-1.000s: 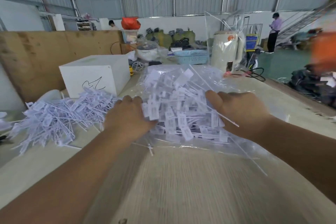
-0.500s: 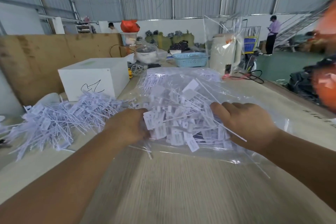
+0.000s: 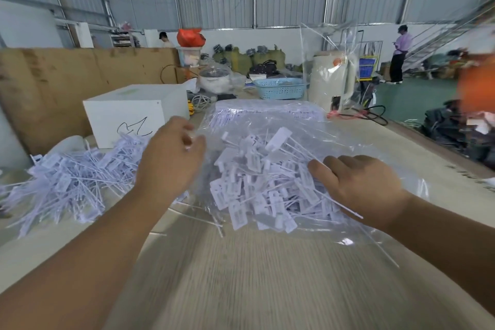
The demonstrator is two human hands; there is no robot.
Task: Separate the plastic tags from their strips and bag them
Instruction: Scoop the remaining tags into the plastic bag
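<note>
A clear plastic bag (image 3: 356,142) lies on the table, filled with several white plastic tags (image 3: 257,185) with thin tails. My right hand (image 3: 359,190) grips the bag's near right edge together with some tags. My left hand (image 3: 171,161) is raised at the bag's left side, fingers curled; it is blurred and seems to pinch the bag's film or a tag near its fingertips. A loose heap of white tags (image 3: 69,179) lies on the table to the left of the bag.
A white box (image 3: 128,112) stands behind the loose heap. A blue basket (image 3: 281,88), a cream kettle-like appliance (image 3: 332,80) under plastic wrap and cables sit at the far table end. A brown board (image 3: 53,83) stands at left. People stand in the background.
My left hand has lifted off the bag's near edge and moved up and away to the bag's left side. My right hand stays on the bag's right edge.
</note>
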